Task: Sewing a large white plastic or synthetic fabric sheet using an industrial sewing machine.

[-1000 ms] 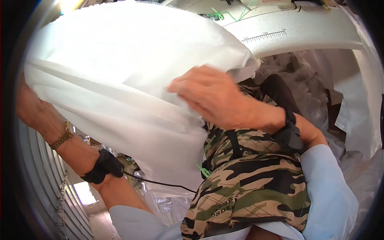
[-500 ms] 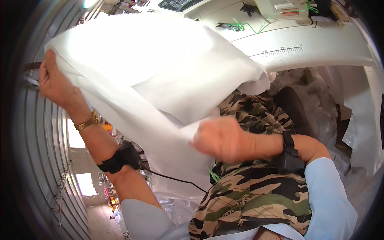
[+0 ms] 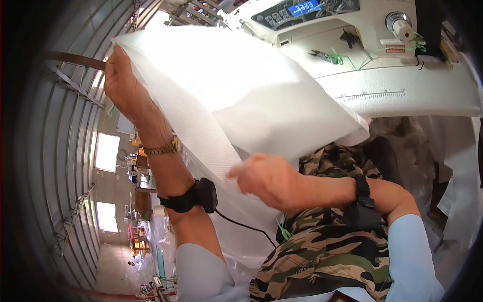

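From the head camera, a large white fabric sheet (image 3: 236,95) is held up in the air above the person's lap, spread between both hands in front of the white sewing machine (image 3: 402,90). The left hand (image 3: 123,83) is raised high with its fingers closed on the sheet's upper left corner. The right hand (image 3: 269,178) is lower, near the sheet's lower edge, fingers curled toward the cloth; it looks pinched on that edge, though motion blur makes the grip hard to confirm.

The sheet drapes and folds under its own weight and lets light glow through, so it is likely thin, light and limp, with a fine woven texture that should give some grip. It carries best by corners and edges, pulled taut between two hands. Its far edge hangs over the camouflage trousers (image 3: 327,251), close to the machine's bed.
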